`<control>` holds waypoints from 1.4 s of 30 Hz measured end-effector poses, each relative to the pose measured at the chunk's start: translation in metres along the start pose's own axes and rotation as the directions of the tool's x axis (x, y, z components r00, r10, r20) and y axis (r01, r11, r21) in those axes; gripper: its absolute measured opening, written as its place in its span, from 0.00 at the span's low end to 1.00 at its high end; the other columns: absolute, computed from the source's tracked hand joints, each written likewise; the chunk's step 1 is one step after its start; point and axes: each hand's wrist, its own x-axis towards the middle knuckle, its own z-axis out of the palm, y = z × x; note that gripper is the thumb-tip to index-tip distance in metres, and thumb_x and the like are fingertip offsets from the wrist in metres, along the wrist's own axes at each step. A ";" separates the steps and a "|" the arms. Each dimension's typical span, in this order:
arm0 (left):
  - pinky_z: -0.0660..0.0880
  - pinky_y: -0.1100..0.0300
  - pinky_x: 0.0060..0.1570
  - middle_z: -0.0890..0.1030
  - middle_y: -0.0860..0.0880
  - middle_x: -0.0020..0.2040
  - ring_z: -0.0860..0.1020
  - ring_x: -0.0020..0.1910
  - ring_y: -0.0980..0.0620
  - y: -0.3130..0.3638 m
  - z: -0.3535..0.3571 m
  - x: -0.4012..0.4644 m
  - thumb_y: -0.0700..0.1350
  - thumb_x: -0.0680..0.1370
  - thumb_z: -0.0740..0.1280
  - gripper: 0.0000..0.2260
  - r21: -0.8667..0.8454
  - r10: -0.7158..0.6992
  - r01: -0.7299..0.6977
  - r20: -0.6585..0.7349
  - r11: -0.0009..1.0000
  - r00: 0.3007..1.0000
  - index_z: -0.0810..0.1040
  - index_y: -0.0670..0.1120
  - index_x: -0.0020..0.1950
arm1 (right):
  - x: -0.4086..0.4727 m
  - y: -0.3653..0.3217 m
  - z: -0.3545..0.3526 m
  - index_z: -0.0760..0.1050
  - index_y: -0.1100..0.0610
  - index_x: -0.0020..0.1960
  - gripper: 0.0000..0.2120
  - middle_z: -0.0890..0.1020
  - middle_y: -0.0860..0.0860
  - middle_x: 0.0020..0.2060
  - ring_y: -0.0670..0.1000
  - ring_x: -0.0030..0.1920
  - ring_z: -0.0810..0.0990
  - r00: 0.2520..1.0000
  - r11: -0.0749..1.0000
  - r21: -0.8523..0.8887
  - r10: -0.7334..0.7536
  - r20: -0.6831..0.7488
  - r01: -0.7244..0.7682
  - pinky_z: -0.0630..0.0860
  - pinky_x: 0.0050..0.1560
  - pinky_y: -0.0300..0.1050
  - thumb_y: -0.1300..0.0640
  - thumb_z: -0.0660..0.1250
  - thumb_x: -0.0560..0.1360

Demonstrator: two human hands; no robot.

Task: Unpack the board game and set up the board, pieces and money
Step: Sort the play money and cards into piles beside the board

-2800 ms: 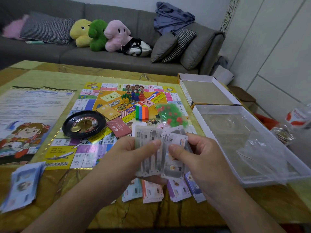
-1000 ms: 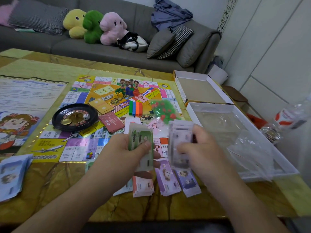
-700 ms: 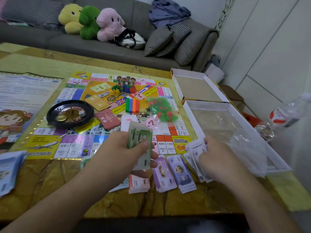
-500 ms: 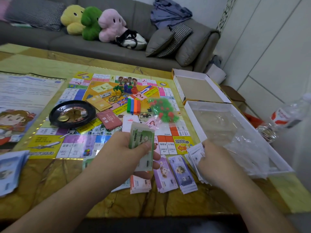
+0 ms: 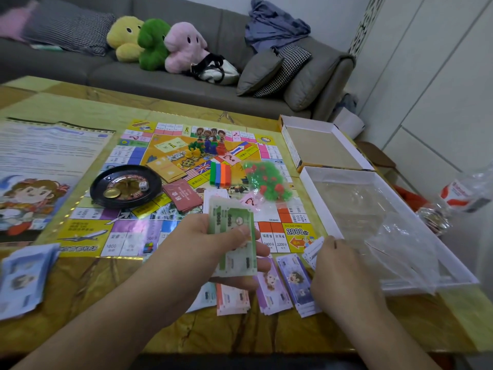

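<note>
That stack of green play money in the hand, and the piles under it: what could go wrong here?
1. The piles by the table edge lie side by side, nearly touching; a brush from the right hand setting down its white notes could mix them.
2. The left hand holds the green notes loosely fanned; some might slip onto the piles.
3. The plastic wrap in the box could slide over the piles.

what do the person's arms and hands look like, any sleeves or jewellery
Both forearms are bare up to the bottom edge of the frame, with no sleeves in view. The left hand and right hand show no gloves, rings, watch or bracelets. A small dark mark sits on the back of the right hand.
</note>
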 end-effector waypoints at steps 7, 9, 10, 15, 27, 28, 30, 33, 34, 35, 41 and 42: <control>0.86 0.45 0.37 0.87 0.37 0.48 0.87 0.47 0.37 0.002 -0.005 -0.001 0.40 0.83 0.67 0.10 -0.026 0.012 -0.011 0.035 1.000 0.999 0.77 0.38 0.63 | 0.004 -0.004 0.007 0.51 0.59 0.81 0.46 0.69 0.56 0.75 0.54 0.73 0.73 1.000 0.999 -0.051 0.013 0.014 -0.012 0.76 0.70 0.48 0.44 0.74 0.77; 0.86 0.46 0.36 0.87 0.37 0.48 0.87 0.47 0.37 0.002 -0.005 -0.002 0.40 0.83 0.67 0.11 -0.032 0.013 -0.011 0.045 0.999 0.999 0.77 0.38 0.63 | 0.002 -0.005 0.008 0.46 0.59 0.83 0.49 0.66 0.56 0.78 0.55 0.76 0.70 1.000 0.999 -0.050 -0.013 0.006 0.013 0.73 0.72 0.49 0.43 0.73 0.78; 0.86 0.46 0.36 0.87 0.37 0.48 0.87 0.47 0.37 0.002 -0.006 -0.002 0.40 0.82 0.67 0.11 -0.031 0.012 -0.011 0.048 0.999 0.999 0.77 0.38 0.63 | 0.001 -0.005 0.008 0.45 0.59 0.83 0.50 0.65 0.56 0.79 0.54 0.77 0.69 1.000 0.999 -0.037 -0.024 0.007 0.024 0.73 0.73 0.49 0.43 0.74 0.77; 0.86 0.44 0.39 0.87 0.37 0.49 0.87 0.49 0.38 0.000 -0.005 -0.003 0.41 0.81 0.68 0.11 -0.043 0.003 0.000 0.078 0.999 0.997 0.78 0.38 0.62 | 0.000 -0.005 0.001 0.63 0.48 0.76 0.29 0.75 0.47 0.68 0.48 0.64 0.78 0.991 0.958 0.269 -0.067 -0.117 0.097 0.83 0.59 0.46 0.51 0.73 0.79; 0.83 0.39 0.54 0.85 0.37 0.58 0.85 0.57 0.37 -0.005 -0.003 0.005 0.44 0.82 0.65 0.14 -0.193 -0.042 0.082 0.200 0.978 0.979 0.83 0.38 0.62 | -0.017 -0.039 -0.026 0.83 0.49 0.48 0.01 0.86 0.45 0.42 0.45 0.46 0.86 0.946 0.290 0.927 -0.285 -0.152 0.237 0.86 0.43 0.45 0.54 0.74 0.79; 0.83 0.38 0.54 0.85 0.36 0.59 0.85 0.57 0.35 -0.004 -0.005 0.005 0.41 0.83 0.64 0.14 -0.225 -0.041 0.088 0.204 0.970 0.978 0.81 0.38 0.65 | -0.016 -0.039 -0.027 0.84 0.49 0.48 0.02 0.87 0.45 0.42 0.45 0.46 0.86 0.956 0.277 0.936 -0.253 -0.145 0.216 0.86 0.43 0.48 0.55 0.74 0.79; 0.82 0.38 0.56 0.85 0.36 0.59 0.84 0.58 0.35 -0.003 -0.007 0.005 0.37 0.83 0.62 0.13 -0.225 -0.027 0.072 0.194 0.972 0.981 0.79 0.36 0.66 | -0.012 -0.037 -0.027 0.84 0.51 0.47 0.02 0.87 0.47 0.42 0.47 0.46 0.87 0.966 0.251 0.948 -0.217 -0.143 0.196 0.87 0.45 0.52 0.57 0.75 0.78; 0.83 0.42 0.55 0.86 0.38 0.56 0.85 0.56 0.38 -0.006 -0.008 0.005 0.36 0.83 0.63 0.11 -0.084 0.029 -0.017 0.153 0.996 0.988 0.81 0.37 0.62 | -0.012 -0.038 -0.026 0.85 0.50 0.47 0.02 0.87 0.50 0.42 0.50 0.46 0.87 0.964 0.212 0.960 -0.231 -0.134 0.184 0.87 0.47 0.55 0.57 0.76 0.77; 0.84 0.44 0.53 0.87 0.39 0.55 0.86 0.55 0.38 -0.007 -0.008 0.005 0.36 0.82 0.64 0.10 -0.043 0.044 -0.039 0.119 0.998 0.992 0.81 0.38 0.61 | -0.013 -0.038 -0.025 0.85 0.50 0.46 0.02 0.87 0.50 0.43 0.51 0.47 0.87 0.962 0.199 0.964 -0.243 -0.128 0.179 0.86 0.48 0.56 0.57 0.76 0.77; 0.84 0.45 0.51 0.87 0.39 0.54 0.86 0.53 0.39 -0.008 -0.009 0.006 0.36 0.82 0.65 0.10 -0.011 0.058 -0.057 0.085 0.998 0.995 0.82 0.38 0.60 | -0.014 -0.039 -0.024 0.85 0.50 0.47 0.02 0.87 0.51 0.43 0.51 0.47 0.87 0.959 0.187 0.967 -0.256 -0.123 0.174 0.86 0.48 0.57 0.57 0.75 0.78; 0.85 0.50 0.42 0.88 0.41 0.51 0.87 0.49 0.41 -0.009 -0.005 0.005 0.40 0.80 0.69 0.09 0.010 0.097 -0.098 0.021 0.995 0.995 0.83 0.39 0.58 | -0.014 -0.040 -0.022 0.86 0.52 0.48 0.03 0.88 0.51 0.43 0.51 0.46 0.88 0.961 0.172 0.971 -0.249 -0.122 0.168 0.86 0.48 0.54 0.58 0.74 0.79; 0.86 0.50 0.42 0.88 0.41 0.51 0.87 0.49 0.40 -0.007 -0.005 0.005 0.40 0.80 0.68 0.10 -0.021 0.078 -0.077 0.035 0.997 0.996 0.83 0.38 0.59 | -0.013 -0.040 -0.022 0.86 0.52 0.48 0.04 0.88 0.51 0.43 0.50 0.46 0.88 0.964 0.164 0.974 -0.240 -0.118 0.160 0.86 0.49 0.54 0.58 0.73 0.79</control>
